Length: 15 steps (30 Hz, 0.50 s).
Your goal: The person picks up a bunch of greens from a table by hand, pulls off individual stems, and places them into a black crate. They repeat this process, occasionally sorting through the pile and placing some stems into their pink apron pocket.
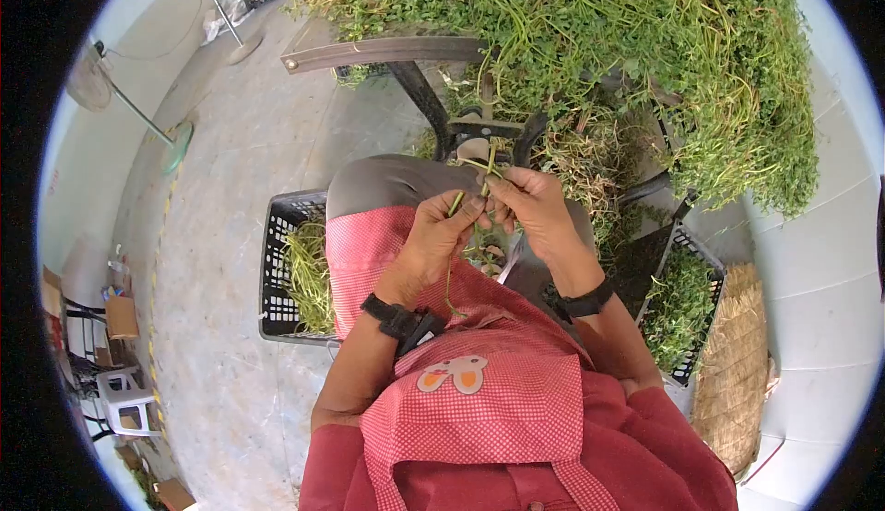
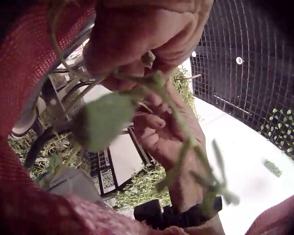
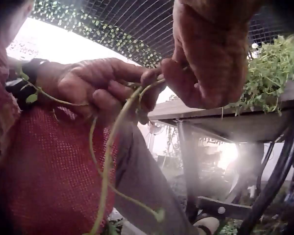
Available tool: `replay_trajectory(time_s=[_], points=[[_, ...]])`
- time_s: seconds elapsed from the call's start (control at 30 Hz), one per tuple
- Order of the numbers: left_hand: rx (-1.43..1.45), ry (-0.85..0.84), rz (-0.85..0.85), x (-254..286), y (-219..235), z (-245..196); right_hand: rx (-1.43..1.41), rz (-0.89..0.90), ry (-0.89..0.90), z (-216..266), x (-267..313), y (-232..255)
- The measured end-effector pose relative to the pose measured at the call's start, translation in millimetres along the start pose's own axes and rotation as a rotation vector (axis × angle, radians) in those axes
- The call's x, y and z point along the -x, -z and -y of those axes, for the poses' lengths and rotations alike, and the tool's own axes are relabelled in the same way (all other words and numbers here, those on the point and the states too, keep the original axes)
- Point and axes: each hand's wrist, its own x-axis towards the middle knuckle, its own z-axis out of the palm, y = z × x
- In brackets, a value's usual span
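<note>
Over the lap, both hands pinch thin green plant stems close together. The left hand has thumb and fingers curled round a stem, its cut-looking end poking up above the thumb. Beside it, the right hand grips stems between thumb and fingers; their upper ends cross just above its fingertips. In the left wrist view a leaf and a thin sprig hang below the left hand. From the right wrist view, the fingertips of both hands meet, and long stems droop in front of the apron.
A table piled with leafy greens stands ahead. A black crate of stems sits left of the legs, another crate of greens at right. Dry stalks lie beneath the table. A straw mat, a white stool and standing fans are around.
</note>
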Motion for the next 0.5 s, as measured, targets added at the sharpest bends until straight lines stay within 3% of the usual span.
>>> replay_trajectory(time_s=[0.2, 0.27, 0.5], points=[[-0.112, -0.016, 0.018, 2.2, -5.3, -1.5, 0.098, 0.003, -0.013, 5.2, -1.2, 7.0], [-0.121, 0.002, 0.031, 2.5, -5.3, -2.9, -0.065, 0.019, 0.004, 1.7, -3.6, 12.5], [-0.159, -0.026, 0.03, 0.7, -6.8, -3.8, 0.005, -0.011, 0.071, 14.0, 1.5, 0.8]])
